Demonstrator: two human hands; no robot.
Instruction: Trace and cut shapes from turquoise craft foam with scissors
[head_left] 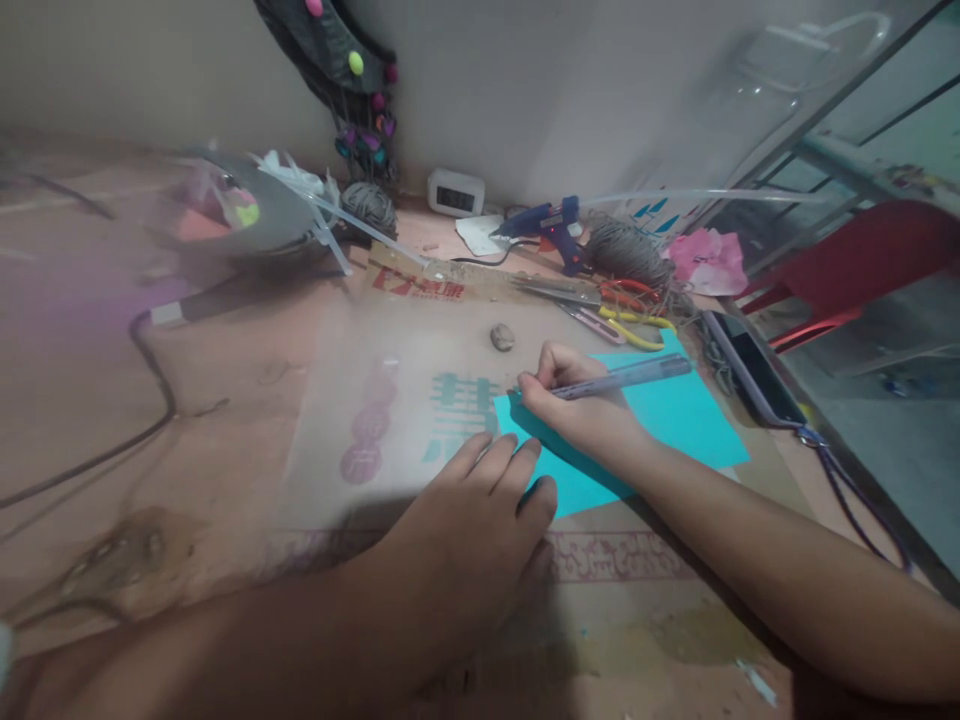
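A sheet of turquoise paper lies at a slant on a printed cardboard sheet. My right hand is closed around a pen, its fingers at the paper's left corner. The pen's tip is hidden by those fingers. My left hand rests with its fingers stretched out over the paper's lower left edge, holding nothing. Just beyond the hands sits a small grey lump.
Behind the paper lie scissors, yellow-handled pliers, a blue glue gun and grey yarn. A phone is at the table's right edge, near a red chair. A cable crosses the left side.
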